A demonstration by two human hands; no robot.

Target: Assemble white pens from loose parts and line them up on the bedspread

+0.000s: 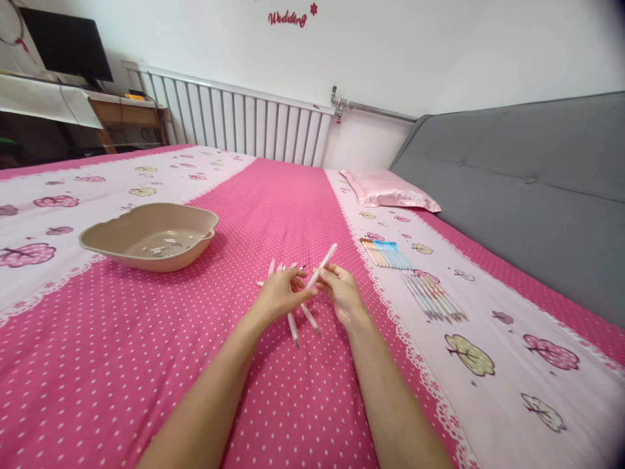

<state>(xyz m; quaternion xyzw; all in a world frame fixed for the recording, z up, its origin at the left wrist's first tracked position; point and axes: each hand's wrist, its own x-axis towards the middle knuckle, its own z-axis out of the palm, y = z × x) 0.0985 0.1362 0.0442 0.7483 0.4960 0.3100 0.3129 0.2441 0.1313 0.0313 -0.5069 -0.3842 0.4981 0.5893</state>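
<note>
A pale pink pen (328, 255) is held up at a slant over the middle of the bed. My right hand (342, 293) pinches its barrel between thumb and fingers. At its lower end, the thumb and fingers of my left hand (279, 293) close around it; the tip there is hidden. Several more pink pens (293, 329) lie loosely in a pile beneath and behind my left hand, which covers part of them. To the right, a row of orange and blue pens (387, 254) lies side by side, with a row of grey and brownish pens (434, 298) nearer me.
A beige basin (146, 260) with small white bits inside stands on the pink dotted bedspread (161, 352) to the left. A pink pillow (390, 189) lies by the grey headboard (527, 163). Behind the bed are a white radiator (234, 117) and a desk with a monitor (68, 45).
</note>
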